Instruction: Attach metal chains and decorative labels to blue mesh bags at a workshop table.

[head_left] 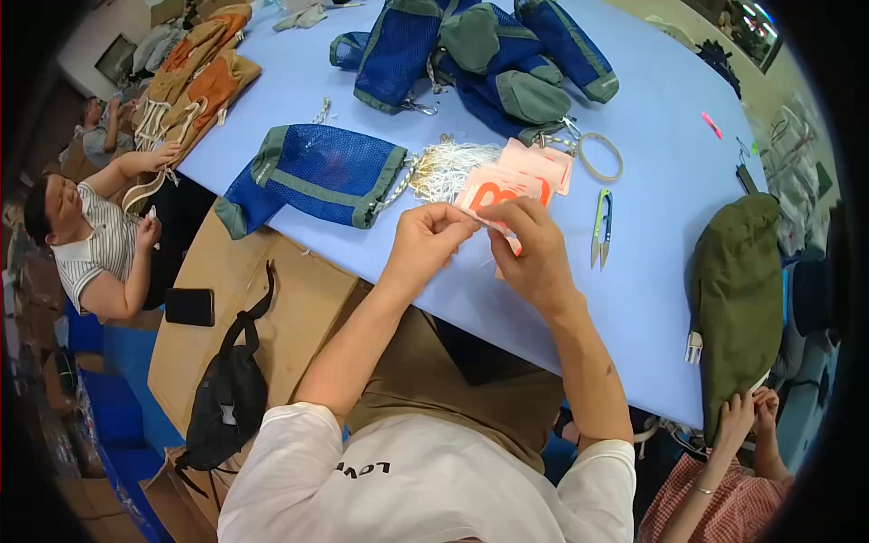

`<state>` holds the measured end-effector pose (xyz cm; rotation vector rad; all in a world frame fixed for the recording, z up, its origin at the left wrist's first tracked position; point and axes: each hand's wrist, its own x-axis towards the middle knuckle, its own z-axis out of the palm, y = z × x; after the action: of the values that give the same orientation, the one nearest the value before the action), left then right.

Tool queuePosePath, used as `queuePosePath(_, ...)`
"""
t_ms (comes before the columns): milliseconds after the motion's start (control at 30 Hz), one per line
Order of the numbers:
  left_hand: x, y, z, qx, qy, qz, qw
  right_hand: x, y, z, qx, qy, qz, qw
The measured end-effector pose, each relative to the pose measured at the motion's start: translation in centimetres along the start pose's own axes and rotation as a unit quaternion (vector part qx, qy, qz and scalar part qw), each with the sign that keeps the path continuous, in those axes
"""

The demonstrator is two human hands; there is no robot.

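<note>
Close together at the near edge of the blue table, my left hand (427, 239) and my right hand (534, 252) are both closed, with thumbs and fingers pinching the near edge of a pale pink card with orange-red print (480, 192). My right fingers cover part of it. Similar pink cards (540, 165) lie just beyond. A bundle of thin white strings (450, 168) touches the cards on the left. Left of the strings lies a blue mesh drawstring bag (330, 172) with grey-green trim and a cord. Thread snips (601, 228) rest to the right of my right hand.
A tape roll (600, 157) lies beyond the snips. Several blue mesh bags (398, 54) are heaped at the far side. A pink pen (712, 125) and an olive bag (738, 290) are at right, where another person's hands (747, 414) work. Cardboard at left bears a phone (189, 307) and black waist bag (228, 398).
</note>
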<state>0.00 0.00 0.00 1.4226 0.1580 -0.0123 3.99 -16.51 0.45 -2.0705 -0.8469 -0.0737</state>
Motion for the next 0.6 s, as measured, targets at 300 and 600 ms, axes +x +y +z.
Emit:
queuePosePath(300,-0.1,-0.1,-0.2,0.075,0.015,0.066,0.995,-0.1,-0.5,0.2,0.190,-0.007,0.130,0.973)
queuePosePath(600,-0.1,0.1,-0.9,0.014,-0.016,-0.010,1.000,0.1,0.0,0.7,0.114,0.056,-0.021,0.992)
